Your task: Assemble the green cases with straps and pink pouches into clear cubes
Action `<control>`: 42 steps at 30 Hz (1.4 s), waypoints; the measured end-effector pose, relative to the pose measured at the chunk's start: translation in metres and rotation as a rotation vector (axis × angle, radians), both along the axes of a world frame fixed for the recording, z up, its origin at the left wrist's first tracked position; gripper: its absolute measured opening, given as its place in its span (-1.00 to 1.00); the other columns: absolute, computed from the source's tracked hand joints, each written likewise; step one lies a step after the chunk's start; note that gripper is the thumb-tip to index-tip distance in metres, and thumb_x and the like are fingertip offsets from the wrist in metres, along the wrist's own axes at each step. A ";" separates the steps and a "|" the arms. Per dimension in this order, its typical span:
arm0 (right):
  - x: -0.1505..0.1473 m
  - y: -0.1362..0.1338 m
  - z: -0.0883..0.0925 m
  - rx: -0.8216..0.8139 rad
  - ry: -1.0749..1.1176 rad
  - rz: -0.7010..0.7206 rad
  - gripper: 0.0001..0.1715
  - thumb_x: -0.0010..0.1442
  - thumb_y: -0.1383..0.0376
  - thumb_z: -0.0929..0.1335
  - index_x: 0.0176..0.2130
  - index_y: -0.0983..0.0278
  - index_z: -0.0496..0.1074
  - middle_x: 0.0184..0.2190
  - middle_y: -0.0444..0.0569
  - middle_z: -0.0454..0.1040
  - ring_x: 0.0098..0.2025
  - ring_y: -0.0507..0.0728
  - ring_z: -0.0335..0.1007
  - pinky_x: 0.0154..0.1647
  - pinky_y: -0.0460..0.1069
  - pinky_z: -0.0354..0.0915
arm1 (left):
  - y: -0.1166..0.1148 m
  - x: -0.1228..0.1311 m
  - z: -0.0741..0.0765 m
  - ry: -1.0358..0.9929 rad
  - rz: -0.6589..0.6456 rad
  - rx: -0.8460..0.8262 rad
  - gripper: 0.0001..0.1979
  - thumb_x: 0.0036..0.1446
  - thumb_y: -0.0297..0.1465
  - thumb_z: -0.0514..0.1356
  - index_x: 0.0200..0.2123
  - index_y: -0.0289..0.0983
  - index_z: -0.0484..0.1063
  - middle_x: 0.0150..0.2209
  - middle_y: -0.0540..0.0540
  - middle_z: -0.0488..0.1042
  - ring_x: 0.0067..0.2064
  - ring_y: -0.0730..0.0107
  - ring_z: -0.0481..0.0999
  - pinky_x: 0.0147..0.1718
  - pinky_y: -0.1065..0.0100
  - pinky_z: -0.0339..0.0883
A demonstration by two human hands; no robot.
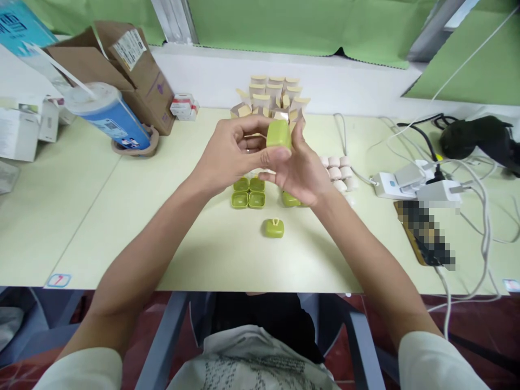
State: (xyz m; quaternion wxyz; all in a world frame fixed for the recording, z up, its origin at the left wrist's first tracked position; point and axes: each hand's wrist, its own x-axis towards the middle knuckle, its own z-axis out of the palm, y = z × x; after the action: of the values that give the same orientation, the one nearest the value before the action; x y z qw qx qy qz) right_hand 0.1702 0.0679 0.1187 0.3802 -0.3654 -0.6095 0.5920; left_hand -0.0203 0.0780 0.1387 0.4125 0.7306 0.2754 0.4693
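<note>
My left hand [244, 149] is closed around a small glossy green case [278, 134], its thumb in front and its fingers behind, raised above the table. Close to the case's right side is my right hand [304, 168], palm turned up and fingers apart; whether a fingertip touches the case I cannot tell. Below them on the table lies a similar green case with a pale loop [275, 228]. Several open green cups [248, 193] form a block under my left hand. Another green piece [291, 199] is partly hidden by my right hand.
Open small cartons [268, 95] stand at the wall, with whitish round pieces [339, 173] in rows to the right. Further right are a power strip [396, 185], cables and a phone [424, 233]. A blue cup [116, 119] and cardboard box [150, 81] stand left.
</note>
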 end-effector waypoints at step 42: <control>0.189 -0.135 -0.075 0.302 -0.658 -0.349 -0.72 0.36 0.00 0.55 -0.14 0.15 0.70 -0.15 0.04 0.75 -0.15 0.25 0.69 -0.12 0.10 0.56 | -0.015 0.002 0.012 0.306 0.181 0.229 -0.47 0.13 0.02 0.56 0.05 -0.14 0.68 0.05 -0.12 0.75 0.10 0.08 0.69 0.21 0.02 0.57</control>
State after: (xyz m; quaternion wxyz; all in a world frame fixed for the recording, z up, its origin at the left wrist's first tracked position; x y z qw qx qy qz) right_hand 0.3587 -0.0671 0.0433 0.3090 -0.5734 -0.7076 0.2737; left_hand -0.0179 0.0634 0.1505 0.2364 0.8077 0.3443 0.4162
